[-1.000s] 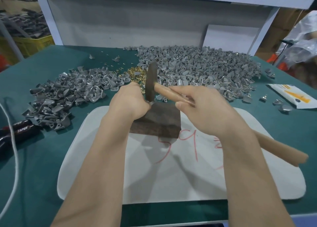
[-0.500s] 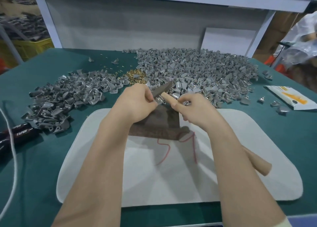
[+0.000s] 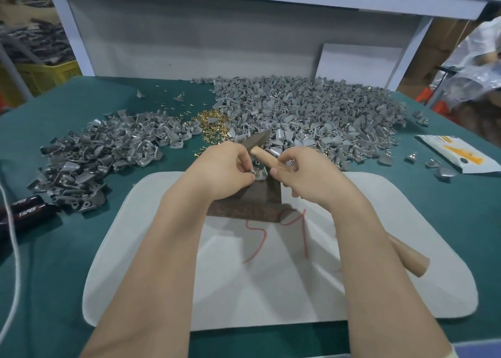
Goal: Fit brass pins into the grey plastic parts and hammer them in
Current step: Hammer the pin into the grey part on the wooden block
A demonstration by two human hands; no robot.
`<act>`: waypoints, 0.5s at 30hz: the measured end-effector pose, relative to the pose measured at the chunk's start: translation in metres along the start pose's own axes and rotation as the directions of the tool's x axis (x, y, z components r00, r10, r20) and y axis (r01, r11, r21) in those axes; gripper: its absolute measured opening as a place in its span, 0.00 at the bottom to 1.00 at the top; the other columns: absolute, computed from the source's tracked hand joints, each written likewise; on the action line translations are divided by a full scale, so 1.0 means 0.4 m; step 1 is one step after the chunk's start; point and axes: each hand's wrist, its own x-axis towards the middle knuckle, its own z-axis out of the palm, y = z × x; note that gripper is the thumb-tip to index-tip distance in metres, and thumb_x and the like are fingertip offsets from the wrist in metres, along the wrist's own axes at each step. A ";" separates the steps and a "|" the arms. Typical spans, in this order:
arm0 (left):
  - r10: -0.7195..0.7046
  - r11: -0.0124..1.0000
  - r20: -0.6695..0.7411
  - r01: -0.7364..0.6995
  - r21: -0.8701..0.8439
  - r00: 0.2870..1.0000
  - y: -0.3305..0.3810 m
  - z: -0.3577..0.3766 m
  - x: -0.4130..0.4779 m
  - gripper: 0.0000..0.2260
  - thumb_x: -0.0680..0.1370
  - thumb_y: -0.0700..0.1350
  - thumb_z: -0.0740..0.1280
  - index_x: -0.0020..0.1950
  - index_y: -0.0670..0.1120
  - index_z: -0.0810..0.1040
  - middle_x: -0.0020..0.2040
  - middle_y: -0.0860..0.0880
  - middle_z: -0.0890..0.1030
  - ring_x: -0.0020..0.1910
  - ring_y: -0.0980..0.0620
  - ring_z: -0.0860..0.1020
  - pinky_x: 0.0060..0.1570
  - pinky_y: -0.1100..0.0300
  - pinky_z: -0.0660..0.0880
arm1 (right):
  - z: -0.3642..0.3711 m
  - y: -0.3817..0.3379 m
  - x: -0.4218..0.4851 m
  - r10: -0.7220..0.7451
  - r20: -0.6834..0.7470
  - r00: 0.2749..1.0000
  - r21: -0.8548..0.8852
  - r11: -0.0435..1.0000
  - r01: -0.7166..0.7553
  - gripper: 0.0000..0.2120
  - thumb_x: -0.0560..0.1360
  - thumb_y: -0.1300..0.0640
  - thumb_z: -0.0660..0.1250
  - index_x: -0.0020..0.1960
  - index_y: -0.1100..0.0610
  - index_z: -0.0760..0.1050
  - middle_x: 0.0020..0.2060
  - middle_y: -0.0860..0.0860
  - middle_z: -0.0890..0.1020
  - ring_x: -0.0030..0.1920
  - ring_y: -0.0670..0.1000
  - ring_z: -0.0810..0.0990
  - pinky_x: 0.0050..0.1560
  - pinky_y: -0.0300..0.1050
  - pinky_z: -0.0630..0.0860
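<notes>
Pinches a grey plastic part (image 3: 259,174) with the left hand (image 3: 225,168) over a dark block (image 3: 244,208), grips a hammer (image 3: 264,158) in the right hand (image 3: 306,176), with brass pins (image 3: 210,122) heaped just behind.

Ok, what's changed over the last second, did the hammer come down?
Yes. The hammer dropped from upright above the block to lying low, its head tipped away toward the big pile. The right hand kept hold of the handle and moved in beside the left hand, which stays pinching the grey part on the block. The mat, smaller pile and brass pins are unchanged.
</notes>
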 end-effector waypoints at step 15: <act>0.010 0.998 -0.019 -0.009 0.056 1.000 0.027 0.007 -0.009 0.08 0.72 0.44 0.70 0.35 0.52 0.75 0.39 0.53 0.79 0.45 0.51 0.79 0.49 0.56 0.77 | 0.017 -0.031 -0.019 0.005 -0.235 0.972 0.218 0.975 0.048 0.05 0.69 0.53 0.73 0.36 0.47 0.78 0.34 0.48 0.79 0.38 0.48 0.75 0.39 0.40 0.68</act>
